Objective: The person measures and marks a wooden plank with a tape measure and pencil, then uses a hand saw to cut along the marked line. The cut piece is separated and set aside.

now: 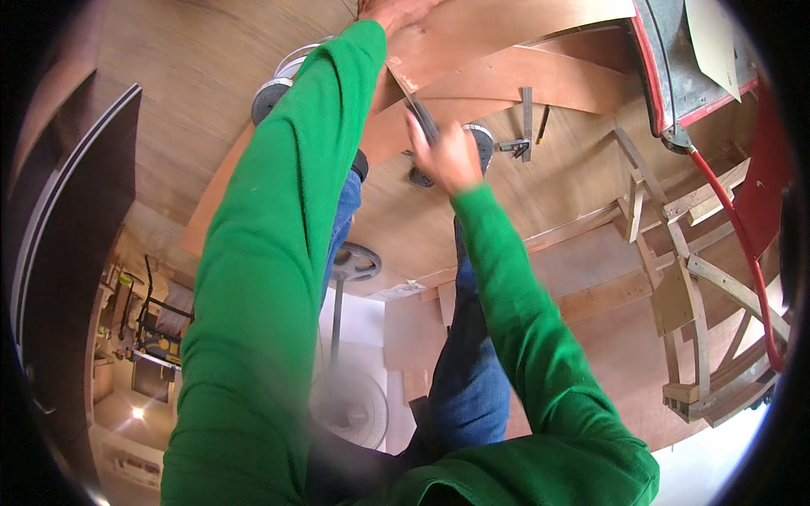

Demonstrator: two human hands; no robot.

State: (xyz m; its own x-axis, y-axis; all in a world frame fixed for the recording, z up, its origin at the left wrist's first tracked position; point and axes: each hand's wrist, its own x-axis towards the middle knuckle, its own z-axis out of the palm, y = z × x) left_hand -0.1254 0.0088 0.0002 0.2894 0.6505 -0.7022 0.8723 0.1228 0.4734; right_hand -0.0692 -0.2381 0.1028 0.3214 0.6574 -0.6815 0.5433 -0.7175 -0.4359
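At the top edge my left hand (400, 11) rests by a thin reddish-brown wood sheet (472, 46); its fingers are mostly cut off by the picture's rim. My right hand (451, 158) is closed round a dark-handled tool with a narrow blade (423, 122), somewhat blurred. The blade points up and left, toward the edge of the sheet, but its exact kind is unclear. Beneath lies another curved brown sheet (531, 74). To the right of my right hand are a combination square (526, 126) and a dark pencil (543, 123) on the wooden floor.
My shoes (270, 98) stand on the floor among the sheets. A wheelbarrow-like dark tray with red edging (645, 59) is at the upper right, beside a wooden trestle frame (675, 236). A dark panel (80, 219) stands left. Behind me is a fan (359, 413).
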